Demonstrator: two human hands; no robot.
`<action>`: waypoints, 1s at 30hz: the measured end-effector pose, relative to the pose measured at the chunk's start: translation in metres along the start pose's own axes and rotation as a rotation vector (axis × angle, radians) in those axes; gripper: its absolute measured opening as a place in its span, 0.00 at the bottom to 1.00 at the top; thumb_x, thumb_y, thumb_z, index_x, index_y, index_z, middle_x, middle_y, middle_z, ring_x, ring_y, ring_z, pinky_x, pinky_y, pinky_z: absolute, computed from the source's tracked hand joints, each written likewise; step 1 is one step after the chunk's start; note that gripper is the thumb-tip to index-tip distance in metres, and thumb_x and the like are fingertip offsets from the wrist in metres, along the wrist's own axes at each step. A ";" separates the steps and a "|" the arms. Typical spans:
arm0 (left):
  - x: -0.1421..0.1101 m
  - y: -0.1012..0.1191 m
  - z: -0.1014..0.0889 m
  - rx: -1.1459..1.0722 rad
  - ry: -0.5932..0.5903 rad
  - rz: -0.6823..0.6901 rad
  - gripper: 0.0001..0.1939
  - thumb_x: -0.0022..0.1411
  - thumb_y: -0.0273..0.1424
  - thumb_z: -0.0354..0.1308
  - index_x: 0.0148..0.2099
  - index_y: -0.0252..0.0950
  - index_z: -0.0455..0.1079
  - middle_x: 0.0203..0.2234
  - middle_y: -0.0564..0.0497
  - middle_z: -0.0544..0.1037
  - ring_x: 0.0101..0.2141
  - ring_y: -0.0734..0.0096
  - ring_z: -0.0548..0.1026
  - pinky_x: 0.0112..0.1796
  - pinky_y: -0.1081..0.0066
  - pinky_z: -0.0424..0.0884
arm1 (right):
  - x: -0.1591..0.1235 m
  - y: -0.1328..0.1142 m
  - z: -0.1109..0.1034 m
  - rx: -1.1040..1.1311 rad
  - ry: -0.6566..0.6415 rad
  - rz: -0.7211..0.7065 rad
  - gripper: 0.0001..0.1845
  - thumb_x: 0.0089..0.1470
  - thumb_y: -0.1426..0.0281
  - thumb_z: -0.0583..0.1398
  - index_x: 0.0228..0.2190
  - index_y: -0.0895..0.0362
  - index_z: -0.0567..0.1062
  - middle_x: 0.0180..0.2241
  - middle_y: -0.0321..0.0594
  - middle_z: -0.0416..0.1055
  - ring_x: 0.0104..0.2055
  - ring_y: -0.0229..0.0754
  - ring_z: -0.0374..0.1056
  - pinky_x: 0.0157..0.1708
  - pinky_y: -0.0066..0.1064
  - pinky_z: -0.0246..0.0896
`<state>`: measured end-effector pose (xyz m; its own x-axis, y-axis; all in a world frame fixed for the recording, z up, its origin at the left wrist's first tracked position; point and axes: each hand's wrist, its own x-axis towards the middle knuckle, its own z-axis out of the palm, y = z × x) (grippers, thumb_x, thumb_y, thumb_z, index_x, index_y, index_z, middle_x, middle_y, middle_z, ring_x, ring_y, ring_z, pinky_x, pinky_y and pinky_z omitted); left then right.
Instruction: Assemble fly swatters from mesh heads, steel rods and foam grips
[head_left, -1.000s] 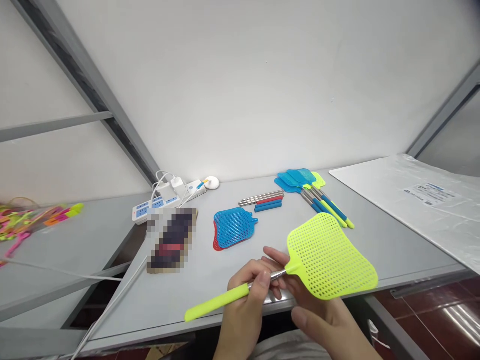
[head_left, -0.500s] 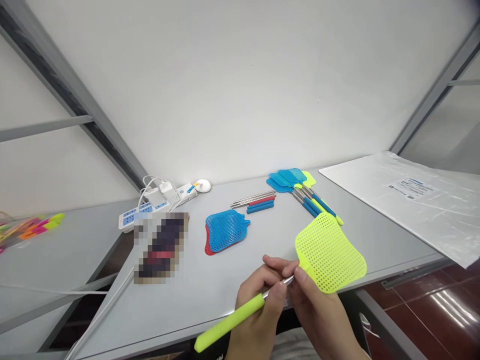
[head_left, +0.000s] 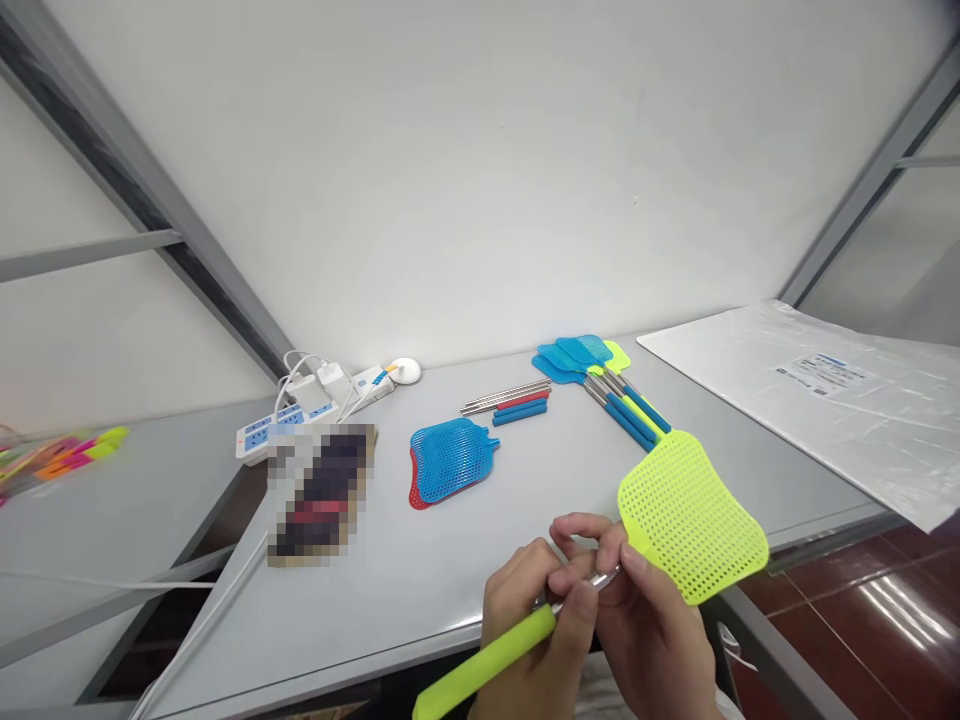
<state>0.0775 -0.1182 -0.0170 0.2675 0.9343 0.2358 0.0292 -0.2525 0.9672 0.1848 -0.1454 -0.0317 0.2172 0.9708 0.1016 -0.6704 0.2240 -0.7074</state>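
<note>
A yellow-green fly swatter is held in both hands over the table's near edge. Its mesh head [head_left: 691, 517] points up and right. My left hand [head_left: 536, 625] is wrapped round the metal rod where it meets the yellow-green handle [head_left: 484, 665]. My right hand [head_left: 645, 625] pinches the rod just below the head. On the grey table [head_left: 420, 560] lie loose blue and red swatter heads [head_left: 450, 459], a few metal rods with red and blue grips [head_left: 510, 400], and a row of finished swatters [head_left: 600, 375].
A white power strip with plugs and cables [head_left: 304, 410] sits at the back left, beside a blurred dark object [head_left: 319, 495]. A plastic-wrapped white sheet [head_left: 825, 390] covers the right end. Colourful swatter parts [head_left: 56, 452] lie far left. Grey metal frame bars rise behind.
Both hands have drawn the swatter nearer and to the right. The handle has dropped lower in view and the head has tilted up toward the right.
</note>
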 end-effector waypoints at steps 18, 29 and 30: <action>-0.013 -0.006 0.030 -0.695 0.132 0.015 0.17 0.62 0.42 0.58 0.27 0.39 0.61 0.22 0.53 0.61 0.30 0.67 0.64 0.37 0.65 0.64 | -0.012 -0.002 0.004 -0.486 -0.156 -0.535 0.09 0.63 0.64 0.54 0.38 0.46 0.75 0.36 0.37 0.77 0.57 0.43 0.60 0.57 0.41 0.58; -0.014 0.004 0.027 -0.781 0.090 -0.028 0.15 0.60 0.40 0.59 0.27 0.39 0.62 0.23 0.53 0.61 0.29 0.67 0.63 0.31 0.67 0.65 | -0.017 -0.001 0.015 -0.562 -0.029 -0.550 0.09 0.63 0.60 0.55 0.34 0.46 0.73 0.39 0.36 0.75 0.50 0.44 0.66 0.51 0.42 0.63; -0.013 0.003 0.025 -0.747 0.088 0.000 0.15 0.61 0.40 0.59 0.28 0.39 0.62 0.22 0.53 0.62 0.30 0.67 0.64 0.33 0.67 0.66 | -0.016 0.000 0.012 -0.574 -0.032 -0.542 0.09 0.63 0.60 0.55 0.34 0.47 0.73 0.37 0.36 0.75 0.50 0.45 0.67 0.51 0.43 0.62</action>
<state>0.0979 -0.1375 -0.0200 0.1889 0.9588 0.2121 -0.6404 -0.0435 0.7668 0.1723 -0.1601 -0.0248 0.3823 0.7430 0.5493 -0.0041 0.5958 -0.8031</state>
